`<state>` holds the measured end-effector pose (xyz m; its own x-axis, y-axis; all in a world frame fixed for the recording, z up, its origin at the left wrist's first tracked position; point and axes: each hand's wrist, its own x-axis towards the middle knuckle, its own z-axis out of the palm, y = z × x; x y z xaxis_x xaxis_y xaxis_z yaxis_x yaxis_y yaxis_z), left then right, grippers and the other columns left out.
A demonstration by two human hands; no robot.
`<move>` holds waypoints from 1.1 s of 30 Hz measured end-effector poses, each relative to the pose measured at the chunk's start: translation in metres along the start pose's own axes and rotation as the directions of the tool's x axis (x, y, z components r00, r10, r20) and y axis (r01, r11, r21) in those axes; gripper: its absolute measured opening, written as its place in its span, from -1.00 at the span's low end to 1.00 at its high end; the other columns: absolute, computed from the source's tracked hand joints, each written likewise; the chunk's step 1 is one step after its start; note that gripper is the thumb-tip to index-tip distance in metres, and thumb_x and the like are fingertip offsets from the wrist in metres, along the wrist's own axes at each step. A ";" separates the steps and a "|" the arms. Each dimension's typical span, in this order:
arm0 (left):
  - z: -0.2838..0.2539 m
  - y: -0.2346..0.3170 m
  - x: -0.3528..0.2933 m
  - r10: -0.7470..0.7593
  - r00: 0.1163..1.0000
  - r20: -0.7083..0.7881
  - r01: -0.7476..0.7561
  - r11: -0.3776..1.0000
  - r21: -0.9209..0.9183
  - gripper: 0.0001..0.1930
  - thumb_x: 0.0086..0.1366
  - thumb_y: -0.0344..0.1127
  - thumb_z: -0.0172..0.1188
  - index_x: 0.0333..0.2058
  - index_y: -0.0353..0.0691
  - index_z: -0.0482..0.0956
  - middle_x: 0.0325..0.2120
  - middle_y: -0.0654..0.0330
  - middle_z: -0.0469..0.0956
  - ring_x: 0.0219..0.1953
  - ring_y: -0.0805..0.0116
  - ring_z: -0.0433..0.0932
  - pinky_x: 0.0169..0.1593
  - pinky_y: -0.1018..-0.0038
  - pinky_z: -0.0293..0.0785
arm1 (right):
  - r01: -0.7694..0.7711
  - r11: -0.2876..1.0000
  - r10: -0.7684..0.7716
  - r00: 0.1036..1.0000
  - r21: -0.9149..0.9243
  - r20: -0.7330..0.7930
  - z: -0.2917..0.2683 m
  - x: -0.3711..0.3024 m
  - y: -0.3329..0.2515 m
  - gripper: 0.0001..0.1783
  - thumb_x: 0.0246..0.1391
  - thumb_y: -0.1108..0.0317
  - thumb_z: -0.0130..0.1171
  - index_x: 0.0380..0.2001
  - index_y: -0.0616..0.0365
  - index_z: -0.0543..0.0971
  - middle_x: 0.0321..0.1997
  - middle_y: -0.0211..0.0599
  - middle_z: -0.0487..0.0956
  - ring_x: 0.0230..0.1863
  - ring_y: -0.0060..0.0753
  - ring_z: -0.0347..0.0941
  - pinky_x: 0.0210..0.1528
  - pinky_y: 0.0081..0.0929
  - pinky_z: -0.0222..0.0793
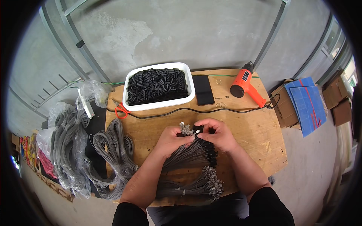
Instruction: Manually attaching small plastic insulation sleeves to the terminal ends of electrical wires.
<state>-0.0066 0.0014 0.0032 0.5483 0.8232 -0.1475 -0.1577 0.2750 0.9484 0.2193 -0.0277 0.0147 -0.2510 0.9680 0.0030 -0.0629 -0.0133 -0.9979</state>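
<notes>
In front of me my left hand is closed round a bunch of thin grey cables whose clear and metallic connectors stick up past the thumb. My right hand meets it from the right, thumb and forefinger curled about a small black sleeve beside one white connector tip. Part of that sleeve is hidden by the fingers. Below both hands, grey cables fan out to black-sleeved ends. Nearer my body lies another tied cable bundle with bare connectors.
A white tub of short black sleeves stands at the back. Nearby are a dark phone, an orange heat gun with its black cord crossing the wooden table, and red-handled pliers. Coiled grey cables fill the left side.
</notes>
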 end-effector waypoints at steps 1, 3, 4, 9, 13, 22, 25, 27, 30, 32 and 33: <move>0.000 0.000 0.000 0.004 1.000 0.009 -0.004 1.000 0.005 -0.94 0.27 -0.50 0.35 -0.32 -0.37 0.67 -0.46 0.24 0.63 -0.44 0.54 0.54 -0.35 0.57 0.46 | 0.001 1.000 -0.001 1.000 -0.009 0.020 0.000 0.000 0.001 -0.85 0.19 0.53 0.32 -0.17 0.16 0.67 -0.42 -0.64 0.50 -0.38 -0.82 0.32 -0.33 -0.73 0.26; 0.000 0.001 0.000 -0.003 1.000 0.011 0.003 1.000 -0.007 -0.93 0.28 -0.49 0.35 -0.31 -0.38 0.67 -0.45 0.23 0.63 -0.44 0.53 0.54 -0.34 0.56 0.47 | 0.007 1.000 -0.006 0.999 -0.019 0.039 0.000 0.001 0.002 -0.86 0.19 0.52 0.32 -0.18 0.15 0.67 -0.43 -0.64 0.50 -0.38 -0.82 0.32 -0.33 -0.73 0.26; 0.000 0.001 -0.001 -0.013 1.000 0.004 0.013 1.000 -0.024 -0.93 0.28 -0.49 0.35 -0.31 -0.38 0.67 -0.45 0.22 0.63 -0.44 0.53 0.55 -0.34 0.56 0.47 | 0.012 1.000 -0.011 0.999 -0.021 0.038 0.001 0.001 0.003 -0.87 0.19 0.52 0.32 -0.19 0.15 0.66 -0.43 -0.64 0.50 -0.38 -0.82 0.32 -0.32 -0.73 0.27; 0.001 0.002 -0.001 -0.039 0.999 -0.010 0.038 0.995 -0.091 -0.90 0.27 -0.47 0.37 -0.28 -0.39 0.66 -0.43 0.20 0.64 -0.43 0.51 0.57 -0.33 0.56 0.49 | 0.053 0.997 -0.052 0.998 -0.050 0.024 0.001 0.001 0.005 -0.91 0.18 0.53 0.30 -0.24 0.16 0.64 -0.43 -0.63 0.51 -0.39 -0.80 0.33 -0.30 -0.69 0.30; 0.001 0.000 -0.002 -0.008 1.000 -0.016 0.007 0.996 -0.089 -0.87 0.28 -0.45 0.36 -0.25 -0.39 0.66 -0.42 0.20 0.64 -0.43 0.52 0.56 -0.34 0.57 0.48 | 0.020 1.000 -0.020 1.000 -0.016 0.016 0.002 0.001 0.004 -0.93 0.17 0.54 0.31 -0.27 0.19 0.63 -0.38 -0.55 0.59 -0.34 -0.77 0.41 -0.24 -0.67 0.36; 0.000 -0.004 0.002 -0.007 0.998 -0.055 0.009 1.000 0.025 -0.90 0.31 -0.44 0.33 -0.30 -0.36 0.62 -0.49 0.29 0.56 -0.48 0.54 0.49 -0.37 0.58 0.43 | -0.179 0.797 0.133 0.984 0.577 0.123 -0.016 0.003 -0.001 -0.82 0.29 0.40 0.20 -0.11 0.25 0.59 -0.20 -0.31 0.63 -0.33 -0.58 0.48 -0.22 -0.62 0.44; -0.001 -0.003 0.003 -0.036 0.993 -0.111 0.030 0.998 -0.056 -0.90 0.31 -0.45 0.32 -0.29 -0.36 0.62 -0.49 0.29 0.56 -0.49 0.53 0.48 -0.37 0.56 0.44 | -0.137 0.572 0.309 0.949 0.809 -0.057 -0.026 0.010 -0.001 -0.76 0.36 0.37 0.06 -0.01 0.28 0.54 -0.11 -0.23 0.60 -0.31 -0.48 0.47 -0.23 -0.61 0.43; -0.001 -0.003 0.004 -0.052 0.990 -0.131 0.040 0.995 -0.091 -0.90 0.30 -0.44 0.32 -0.29 -0.35 0.62 -0.48 0.28 0.56 -0.48 0.53 0.48 -0.37 0.56 0.44 | -0.076 0.589 0.333 0.930 0.805 -0.156 -0.028 0.012 0.002 -0.77 0.39 0.45 -0.03 -0.02 0.32 0.53 -0.12 -0.23 0.60 -0.26 -0.47 0.46 -0.26 -0.62 0.39; -0.002 -0.002 0.003 -0.056 0.988 -0.146 0.041 0.994 -0.104 -0.90 0.29 -0.44 0.33 -0.29 -0.34 0.62 -0.47 0.27 0.57 -0.47 0.53 0.49 -0.37 0.56 0.45 | -0.078 0.672 0.308 0.934 0.736 -0.182 -0.026 0.014 0.009 -0.78 0.39 0.51 -0.05 0.00 0.28 0.53 -0.14 -0.23 0.59 -0.27 -0.49 0.45 -0.30 -0.65 0.37; -0.003 -0.002 0.004 -0.058 0.985 -0.164 0.042 0.994 -0.097 -0.89 0.29 -0.43 0.34 -0.29 -0.34 0.63 -0.45 0.26 0.58 -0.47 0.53 0.49 -0.37 0.57 0.45 | -0.077 0.652 0.273 0.952 0.755 -0.138 -0.026 0.013 0.013 -0.79 0.39 0.52 -0.04 -0.01 0.24 0.54 -0.15 -0.22 0.60 -0.29 -0.51 0.45 -0.34 -0.68 0.35; -0.003 -0.002 0.004 -0.059 0.984 -0.165 0.044 0.995 -0.095 -0.90 0.29 -0.45 0.33 -0.27 -0.33 0.63 -0.46 0.26 0.57 -0.47 0.52 0.49 -0.36 0.56 0.45 | -0.078 0.645 0.277 0.951 0.760 -0.138 -0.025 0.013 0.014 -0.80 0.39 0.52 -0.03 -0.02 0.23 0.54 -0.15 -0.22 0.60 -0.30 -0.52 0.45 -0.36 -0.70 0.35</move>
<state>-0.0064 0.0054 -0.0001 0.4133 0.8762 -0.2479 -0.2104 0.3568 0.9102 0.2398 -0.0089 -0.0013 -0.1233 0.9512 -0.2827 -0.7554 -0.2747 -0.5949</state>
